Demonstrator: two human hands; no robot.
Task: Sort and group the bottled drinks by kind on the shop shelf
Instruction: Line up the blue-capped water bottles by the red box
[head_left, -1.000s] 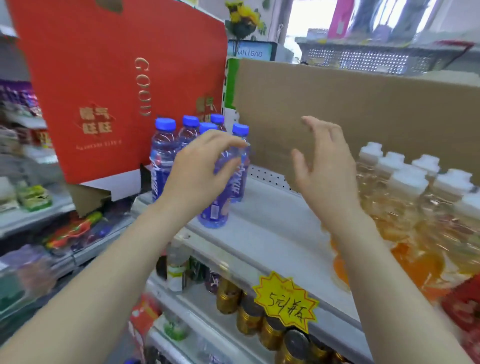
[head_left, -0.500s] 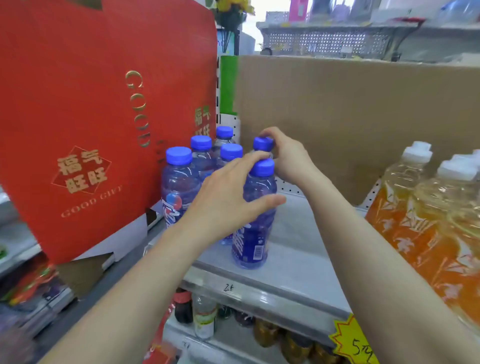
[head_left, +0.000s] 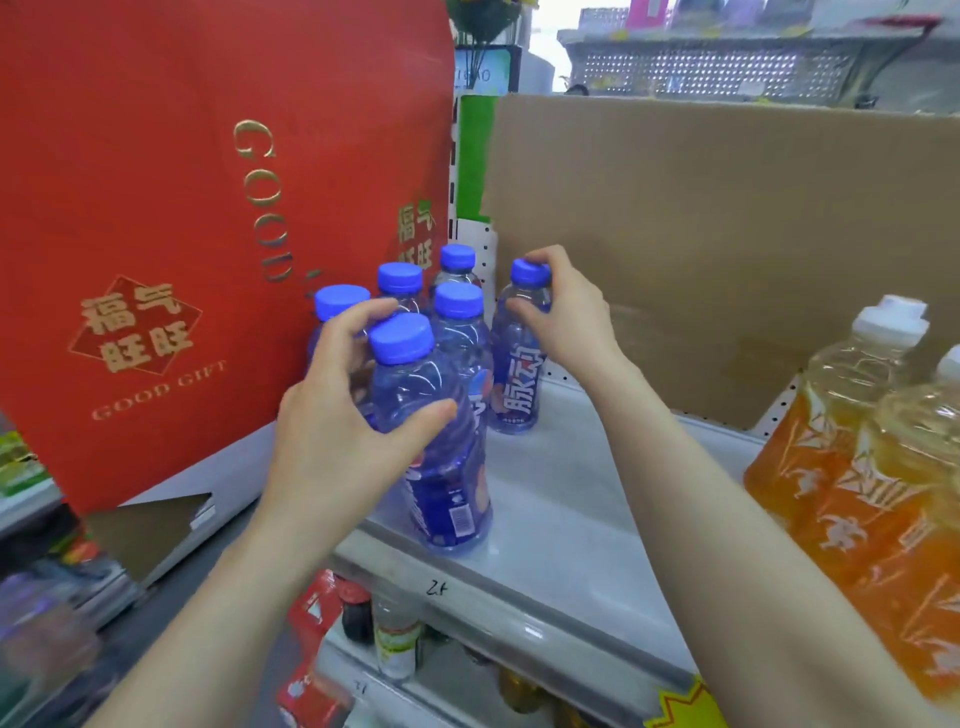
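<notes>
Your view is bright and evenly lit, with daylight blown out to white at the top centre of the frame. Soft glare sits on the blue bottle caps and the grey shelf. Your wide lens bows the edges. The lower left corner is smeared with blur, and the orange bottles at the right edge look soft.
</notes>
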